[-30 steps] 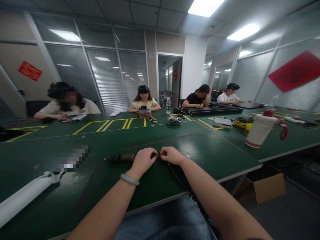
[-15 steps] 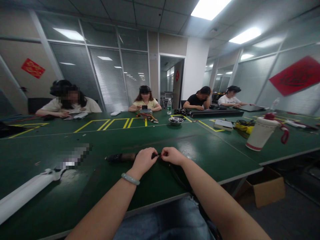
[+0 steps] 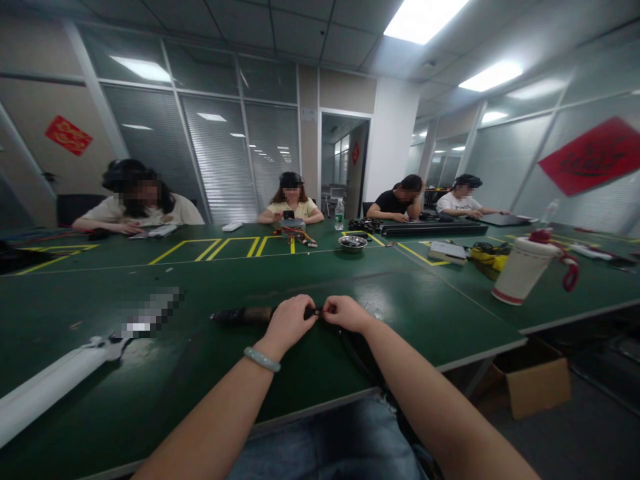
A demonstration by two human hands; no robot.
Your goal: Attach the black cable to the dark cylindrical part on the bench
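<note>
A dark, slim tool that looks like an electric screwdriver lies sideways on the green table, its narrow tip pointing left. My left hand, with a pale bangle at the wrist, is closed around its right end, thumb and forefinger pinched together. Just across a small gap, my right hand also makes a pinch. Between the fingertips shows a small dark end piece, too small to make out clearly. A black cable runs from under my right hand down to the table's near edge; its held end is mostly hidden by the fingers.
A white stand with a blurred-out device is at the left. Farther off are a metal bowl, a water bottle, a white box and a tilted cup. Several people sit opposite. A cardboard box stands on the floor.
Both hands stay in nearly the same place, still pinched together over the tool's right end. The whole view has shifted very slightly.
</note>
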